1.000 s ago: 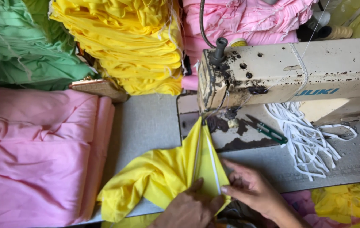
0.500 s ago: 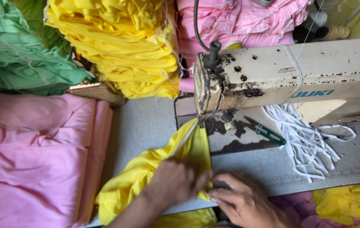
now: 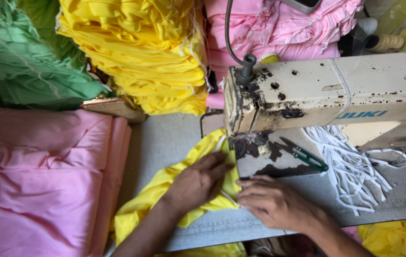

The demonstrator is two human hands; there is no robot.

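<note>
- Head view: the left hand [image 3: 198, 183] lies flat on the yellow cloth piece [image 3: 165, 190], fingers [image 3: 217, 162] stretched and spread toward the machine head. It is pressing, not gripping, which looks meant to keep the fabric smooth as it feeds.
- The right hand [image 3: 272, 202] rests palm down at the cloth's right edge, fingers nearly straight and closed on nothing, seemingly lining up the hem and the thin white strip along it.
- The cloth runs from the near edge of the worktop [image 3: 165, 138] up to the sewing machine [image 3: 326, 95], its tip tucked under the head; the needle itself is hidden.
- Green-handled snips [image 3: 305, 156] lie on the machine bed, close to the right hand.
- White elastic strips [image 3: 350, 166] trail toward the right edge.
- Pink fabric stack [image 3: 41, 181] fills the left edge; yellow pile [image 3: 141, 52] sits along the far edge.
</note>
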